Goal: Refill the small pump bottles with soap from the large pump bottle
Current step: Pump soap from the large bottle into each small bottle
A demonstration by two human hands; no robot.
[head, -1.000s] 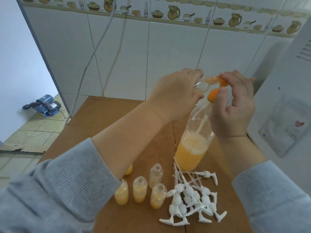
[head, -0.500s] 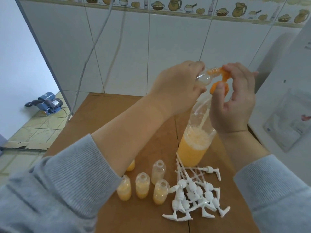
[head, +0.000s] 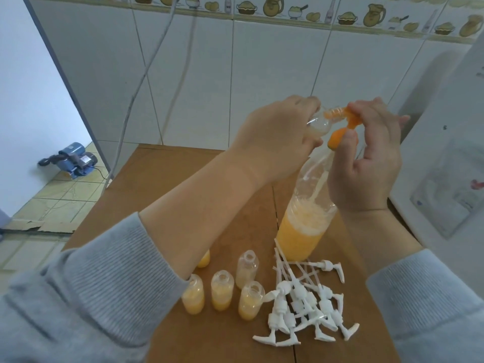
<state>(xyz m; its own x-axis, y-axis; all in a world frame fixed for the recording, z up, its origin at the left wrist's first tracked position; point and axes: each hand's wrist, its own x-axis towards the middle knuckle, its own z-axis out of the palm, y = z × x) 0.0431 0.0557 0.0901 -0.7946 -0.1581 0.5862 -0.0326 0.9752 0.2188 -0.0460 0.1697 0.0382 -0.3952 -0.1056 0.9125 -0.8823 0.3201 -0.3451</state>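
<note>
The large clear bottle (head: 303, 226), about half full of orange soap, stands on the brown table (head: 162, 179). My right hand (head: 366, 158) grips its orange pump head (head: 340, 132). My left hand (head: 277, 137) holds a small clear bottle (head: 322, 121) tipped on its side, mouth at the orange nozzle. Several small open bottles stand near the front: three part-filled with orange soap (head: 221, 290) and one nearly empty (head: 246, 268). Another orange one (head: 204, 259) peeks from behind my left forearm.
A pile of white pump tops with long tubes (head: 301, 302) lies right of the small bottles. A white appliance (head: 445, 153) stands at the right. Tiled wall behind, with a hanging cable (head: 136, 85). A blue motor (head: 76, 159) sits on the floor at left.
Both hands and the small bottle stay at the pump head; my right hand shifted slightly on it. The camera tilted a little, otherwise the bottles on the table are unmoved.
</note>
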